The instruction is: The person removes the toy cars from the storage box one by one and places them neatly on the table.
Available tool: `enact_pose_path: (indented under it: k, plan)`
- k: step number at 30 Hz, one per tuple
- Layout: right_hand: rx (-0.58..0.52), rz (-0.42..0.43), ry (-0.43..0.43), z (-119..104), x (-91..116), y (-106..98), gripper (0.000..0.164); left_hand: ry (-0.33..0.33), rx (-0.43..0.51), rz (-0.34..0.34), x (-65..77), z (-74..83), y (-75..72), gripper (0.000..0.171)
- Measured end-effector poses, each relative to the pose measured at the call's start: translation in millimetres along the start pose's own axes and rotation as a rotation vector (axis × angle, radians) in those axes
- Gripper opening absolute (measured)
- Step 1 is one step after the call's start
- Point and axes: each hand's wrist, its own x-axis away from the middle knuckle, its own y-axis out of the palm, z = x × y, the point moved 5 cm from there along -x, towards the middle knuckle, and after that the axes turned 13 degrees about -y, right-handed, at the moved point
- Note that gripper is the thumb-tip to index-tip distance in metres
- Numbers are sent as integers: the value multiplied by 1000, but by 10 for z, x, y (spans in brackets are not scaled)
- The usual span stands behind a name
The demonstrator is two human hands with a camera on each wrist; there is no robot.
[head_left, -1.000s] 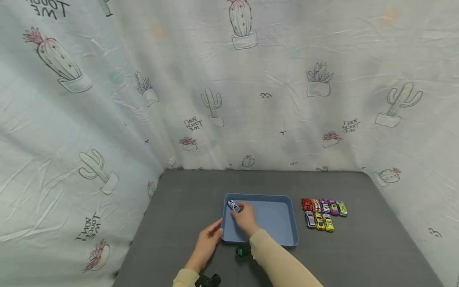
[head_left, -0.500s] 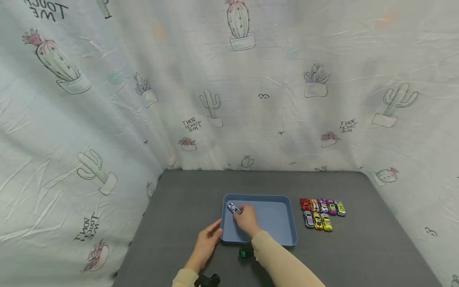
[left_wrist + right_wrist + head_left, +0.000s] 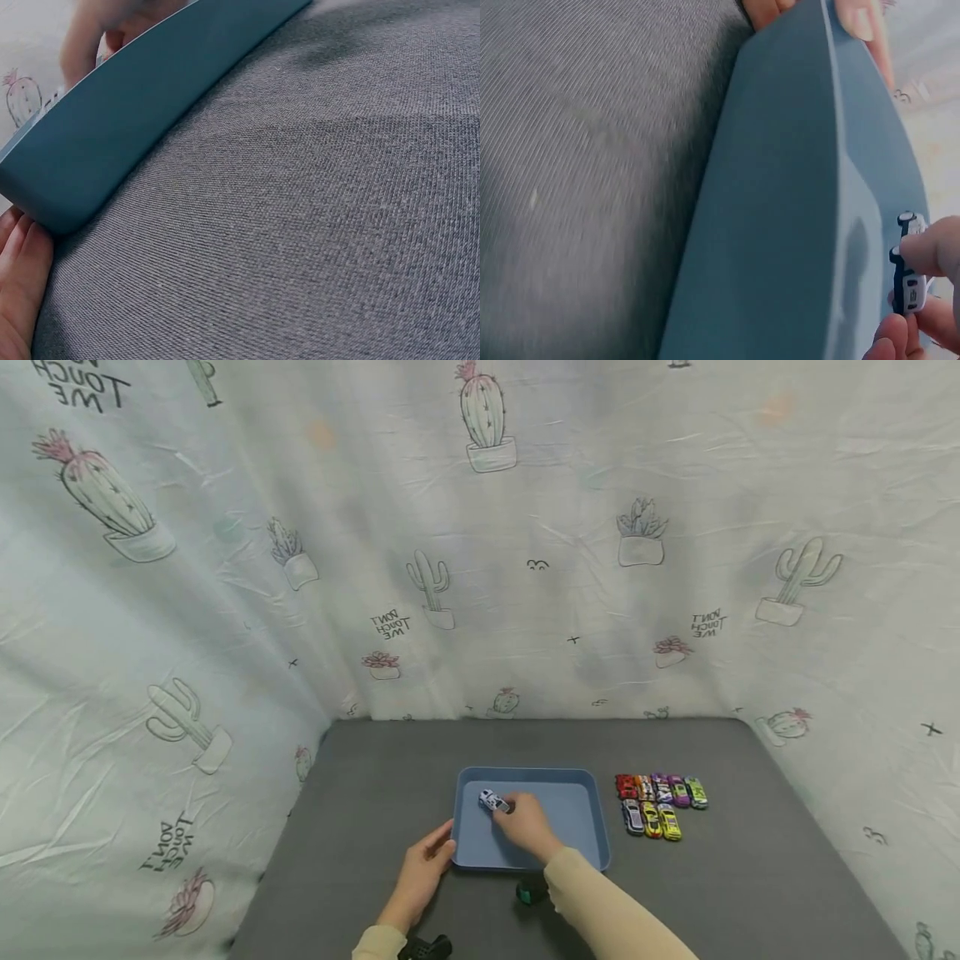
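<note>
A white toy car [image 3: 492,801] with dark markings is pinched between the thumb and fingers of my right hand [image 3: 528,827], over the left part of the blue tray [image 3: 551,781]. The right wrist view shows the toy car [image 3: 910,289] tilted on end between thumb and fingers, its wheels [image 3: 906,217] visible. My left hand [image 3: 418,870] rests against the tray's front left corner with relaxed fingers. In the left wrist view its fingers [image 3: 26,266] touch the outside of the tray wall [image 3: 142,112].
Right of the tray, several colourful toy cars [image 3: 660,806] stand close together in two rows on the grey table [image 3: 375,768]. A cactus-print curtain [image 3: 517,543] surrounds the table at the back and sides. Dark straps with devices [image 3: 426,947] sit at both wrists.
My right hand has shifted the white toy car a little to the right, away from the tray's left wall. The left hand stays at the tray. The head view has turned slightly right.
</note>
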Motion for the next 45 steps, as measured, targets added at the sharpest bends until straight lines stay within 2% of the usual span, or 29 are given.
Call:
enact_pose_path:
  k: [4, 9, 14, 23, 30, 39, 45]
  plan:
    - [-19, -17, -30, -6, 40, -87, 27, 7, -1, -4, -8, -10, -37, 45]
    - [-18, -15, -53, -1, 97, -214, 25, 15, -22, 23, 6, -10, -50, 45]
    - [7, 42, -72, -2, 170, -370, 28, 20, -30, 45, 7, -19, -52, 45]
    - [30, 159, -48, 36, 303, -661, 30, 24, -27, 65, -3, -45, -88, 44]
    - [59, 251, -31, 172, 445, -915, 31, 11, -24, 47, 2, -39, -65, 45]
    - [63, 285, 15, 410, 667, -1210, 39, 7, -24, 34, 7, -38, -53, 45]
    - [98, 340, 24, 579, 811, -1408, 42, -8, -30, 23, -11, -53, -33, 45]
